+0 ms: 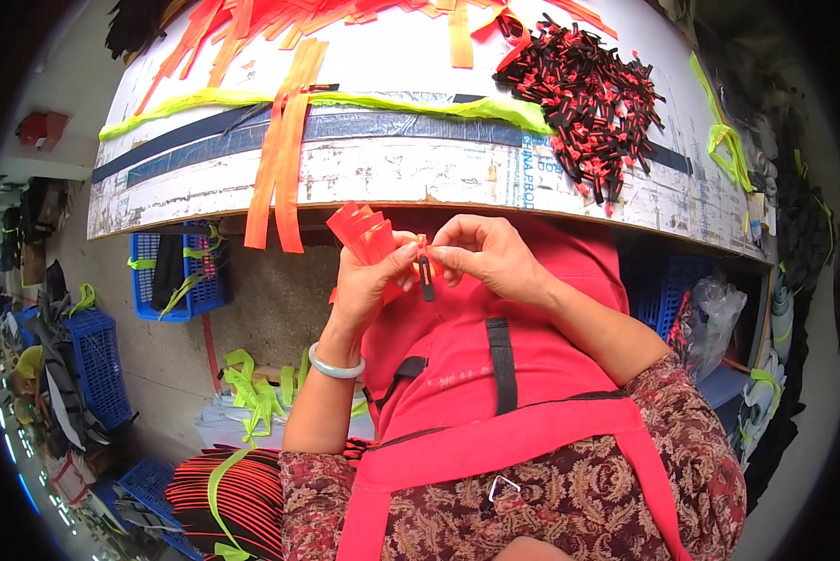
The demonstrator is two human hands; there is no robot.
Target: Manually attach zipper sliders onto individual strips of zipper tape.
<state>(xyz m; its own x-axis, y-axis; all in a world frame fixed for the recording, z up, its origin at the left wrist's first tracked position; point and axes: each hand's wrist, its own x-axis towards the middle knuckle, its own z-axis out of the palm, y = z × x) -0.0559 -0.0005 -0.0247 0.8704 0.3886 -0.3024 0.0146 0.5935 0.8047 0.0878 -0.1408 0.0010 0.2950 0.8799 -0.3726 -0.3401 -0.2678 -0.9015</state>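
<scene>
My left hand (371,279) is closed round a fanned bundle of orange fabric strips (362,234). Its thumb and fingertips also pinch a small black tab with an orange end (427,279), which hangs down in front of my red apron (457,351). From the other side my right hand (496,254) pinches the top of the same piece, fingertips close to those of the left. What exactly lies between the fingers is partly hidden. Beyond, two long orange strips (280,178) hang over the table's near edge. A heap of small black-and-red tabs (583,107) lies at the table's right.
The white, worn table (382,178) spans the far side, crossed by a yellow-green ribbon (345,97). More orange strips (280,21) lie at its back. Blue crates (181,290) stand below on the left. A stack of red-edged black pieces (219,496) sits beside me; a clear plastic bag (716,320) is right.
</scene>
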